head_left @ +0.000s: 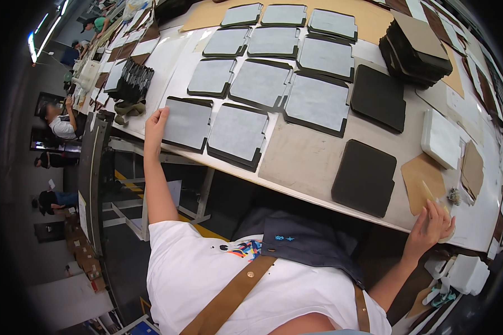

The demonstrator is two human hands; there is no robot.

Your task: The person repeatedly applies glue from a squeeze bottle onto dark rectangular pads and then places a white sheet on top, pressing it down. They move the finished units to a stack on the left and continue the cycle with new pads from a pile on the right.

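At the table's near left, my left hand [156, 124] pinches the left edge of a black-edged panel [188, 124] with a grey sheet on its face. Another such panel [237, 135] lies just right of it, and several more are laid out in rows beyond. My right hand [432, 224] is at the near right edge, its fingers closed around what looks like a pale, pointed flat tool [428, 191]. The tip of that tool lies over a tan card [421, 176]. Left of the card lies a plain black panel [365, 177], with a second black panel [378, 99] farther back.
A tall stack of black panels [408, 56] stands at the back right, near a white block [440, 138]. Small black bundled pieces [133, 79] sit at the far left. Under the table's left end is a metal frame [198, 195]. Other people [61, 123] are away to the left.
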